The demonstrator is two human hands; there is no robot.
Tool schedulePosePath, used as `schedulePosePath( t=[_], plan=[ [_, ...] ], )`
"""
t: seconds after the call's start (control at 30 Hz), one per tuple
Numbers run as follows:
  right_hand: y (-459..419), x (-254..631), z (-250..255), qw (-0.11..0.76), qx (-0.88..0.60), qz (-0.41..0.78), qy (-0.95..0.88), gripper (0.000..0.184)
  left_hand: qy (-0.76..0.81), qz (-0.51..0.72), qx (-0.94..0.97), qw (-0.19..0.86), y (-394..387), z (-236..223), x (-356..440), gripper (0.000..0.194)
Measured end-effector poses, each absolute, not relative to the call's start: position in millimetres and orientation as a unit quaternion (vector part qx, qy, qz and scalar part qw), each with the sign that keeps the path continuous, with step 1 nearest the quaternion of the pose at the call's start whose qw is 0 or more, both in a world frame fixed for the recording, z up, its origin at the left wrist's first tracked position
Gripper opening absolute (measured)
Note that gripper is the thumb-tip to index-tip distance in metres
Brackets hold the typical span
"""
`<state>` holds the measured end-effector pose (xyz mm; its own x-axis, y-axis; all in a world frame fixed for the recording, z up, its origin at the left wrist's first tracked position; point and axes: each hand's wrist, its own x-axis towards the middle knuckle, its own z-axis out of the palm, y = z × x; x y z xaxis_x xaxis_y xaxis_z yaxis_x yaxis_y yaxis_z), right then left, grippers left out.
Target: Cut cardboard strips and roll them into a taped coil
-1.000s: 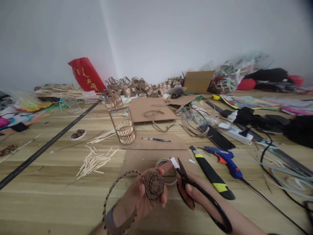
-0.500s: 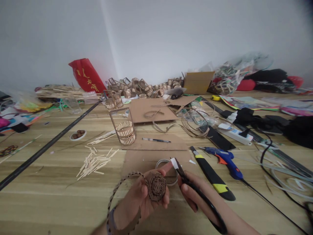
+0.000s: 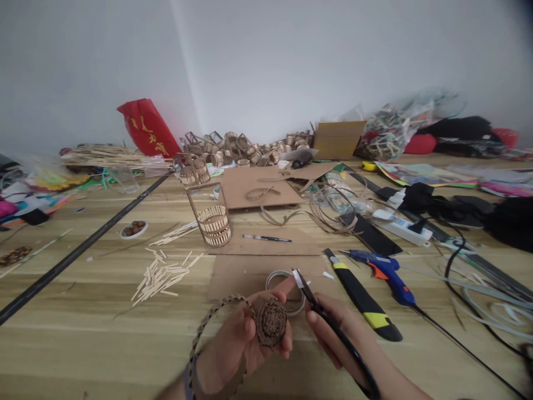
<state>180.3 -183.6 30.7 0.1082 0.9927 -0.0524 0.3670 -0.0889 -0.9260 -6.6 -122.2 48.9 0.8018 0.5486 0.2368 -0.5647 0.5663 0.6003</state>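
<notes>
My left hand [image 3: 237, 339] is closed around a brown coil of corrugated cardboard strip [image 3: 271, 322]. The strip's loose end loops out to the left and down past the wrist. My left index finger points forward, with a small white piece, like tape or paper [image 3: 298, 279], at its tip. In my right hand [image 3: 333, 322] is a pair of black-handled scissors [image 3: 343, 339], their blades at the white piece. Behind my left fingers a pale ring, like a tape roll [image 3: 271, 278], lies on the cardboard, partly hidden.
A small stick basket [image 3: 215, 225], loose sticks [image 3: 160, 278] and a pen [image 3: 267, 238] lie ahead. On the right are a utility knife [image 3: 362, 300], a blue glue gun [image 3: 385, 272] with its cord, and a power strip [image 3: 402, 228]. Several baskets [image 3: 250, 150] pile up behind.
The coil and my left hand have shifted slightly right. The scissor blades have come closer together across the white piece, and less of it shows left of them.
</notes>
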Motion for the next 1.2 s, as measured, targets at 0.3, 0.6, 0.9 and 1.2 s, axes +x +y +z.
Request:
schedulePosePath(
  t=[0.3,0.6,0.9,1.2],
  plan=[
    [-181.7,187.0,20.9,0.394,-0.643,0.309,-0.579,0.045,-0.026,0.306,0.327,0.893,-121.7,43.0,-6.4,0.045],
    [-180.7,206.8,39.6,0.361,-0.615,0.057,-0.698,0.026,0.009,0.312,0.328,0.892,-119.3,48.0,-4.2,0.045],
    [-169.4,248.6,28.3,0.188,-0.688,0.012,-0.701,0.035,0.034,0.337,0.310,0.888,-113.0,43.8,-14.0,0.041],
    [-172.7,259.7,45.4,0.158,-0.705,0.121,-0.681,0.047,0.090,0.343,0.358,0.864,-115.6,51.0,-8.0,0.045]
  ],
)
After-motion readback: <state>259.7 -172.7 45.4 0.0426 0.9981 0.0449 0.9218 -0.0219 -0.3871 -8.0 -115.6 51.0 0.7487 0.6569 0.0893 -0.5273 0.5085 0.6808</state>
